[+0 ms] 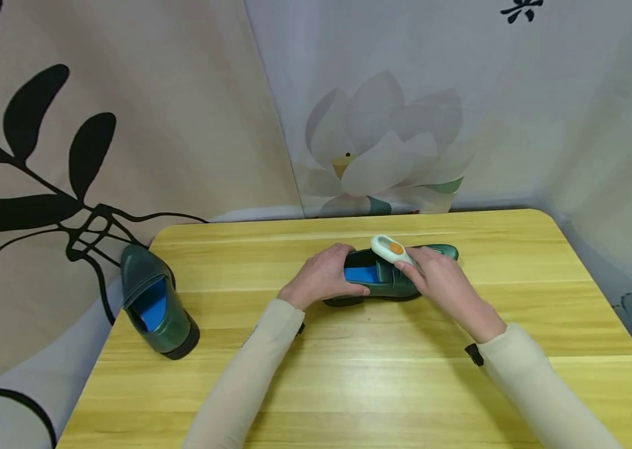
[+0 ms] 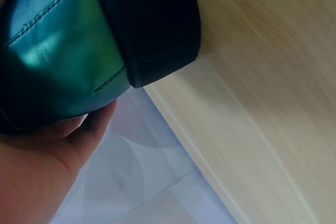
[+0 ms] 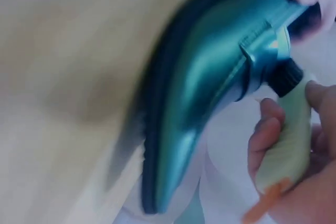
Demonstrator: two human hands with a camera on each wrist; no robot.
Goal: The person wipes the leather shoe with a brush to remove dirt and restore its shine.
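A dark green loafer [image 1: 397, 285] with a blue insole lies across the far middle of the table, toe to the right. My left hand [image 1: 324, 274] grips it around the heel; in the left wrist view the fingers curl round the green leather above the black heel block [image 2: 152, 19]. My right hand [image 1: 442, 277] holds a white shoe brush [image 3: 291, 140] with an orange part. Its black bristles [image 3: 286, 77] meet the loafer's upper beside the strap [image 3: 260, 56].
A matching green loafer [image 1: 178, 321] stands at the left edge of the wooden table [image 1: 372, 380]. Behind the table hangs pale cloth [image 1: 192, 112] printed with dark leaves and a large flower.
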